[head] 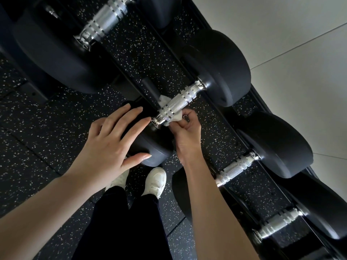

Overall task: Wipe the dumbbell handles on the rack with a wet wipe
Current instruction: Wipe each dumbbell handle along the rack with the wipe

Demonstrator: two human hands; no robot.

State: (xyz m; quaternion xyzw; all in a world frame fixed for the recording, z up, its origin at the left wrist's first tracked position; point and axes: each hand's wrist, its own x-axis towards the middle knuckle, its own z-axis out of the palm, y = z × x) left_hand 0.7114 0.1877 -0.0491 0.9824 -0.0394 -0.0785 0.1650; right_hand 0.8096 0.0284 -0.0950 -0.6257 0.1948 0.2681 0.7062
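Wiping of one dumbbell handle in hand, wipe passed under the bar.

The right hand (185, 126) had its fingers (187, 114) pinched closed on the wipe (173, 119), which ran beneath the handle (178, 104) and showed again on its far side, apparently to clean the underside. The left hand (112, 139) lay flat and spread on the near head (150, 145), gripping nothing, likely to stop the dumbbell rolling on the rack (242, 166). Further handles (234, 170) sat alongside.

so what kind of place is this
Most likely a gym's free-weight area: black dumbbells with knurled chrome handles sit in a row on a rack, above speckled rubber flooring.
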